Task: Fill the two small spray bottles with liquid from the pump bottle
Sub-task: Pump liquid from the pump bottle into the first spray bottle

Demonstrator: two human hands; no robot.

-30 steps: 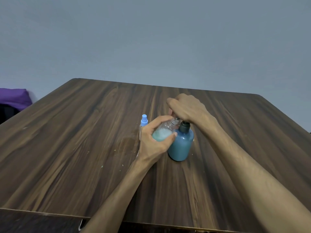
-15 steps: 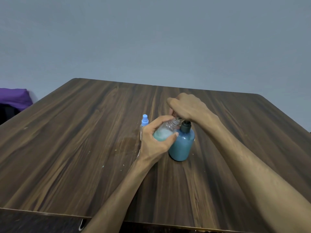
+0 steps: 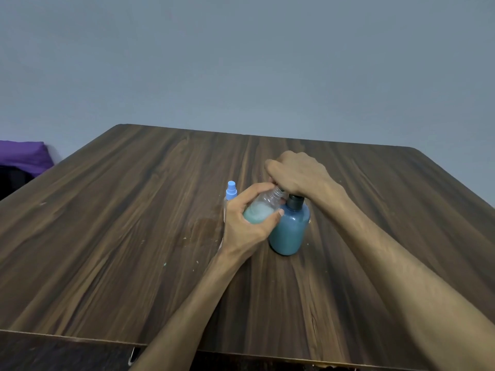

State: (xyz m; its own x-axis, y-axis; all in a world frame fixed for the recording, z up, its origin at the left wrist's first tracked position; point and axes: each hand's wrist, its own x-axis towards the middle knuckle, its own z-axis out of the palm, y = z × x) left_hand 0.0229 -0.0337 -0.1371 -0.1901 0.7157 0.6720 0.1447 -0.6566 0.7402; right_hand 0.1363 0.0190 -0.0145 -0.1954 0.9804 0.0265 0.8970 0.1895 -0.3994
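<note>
Left hand (image 3: pixel 247 226) fingers wrap the small bottle (image 3: pixel 263 210) — right hand (image 3: pixel 297 174) curls on the pump bottle (image 3: pixel 290 231).

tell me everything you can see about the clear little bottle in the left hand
The small clear bottle looks like plastic, uncapped, with a threaded neck. It is partly filled with pale blue-green liquid. The left hand grips its body, tilting the neck up toward the right hand over the pump bottle, which it seems to touch.

Dark wood-grain table (image 3: pixel 134 223), rounded far corners, pale specks on top. Plain grey-blue wall (image 3: pixel 241 62) behind. Purple cloth (image 3: pixel 22 155) past the table's left edge. Soft, even light.
</note>
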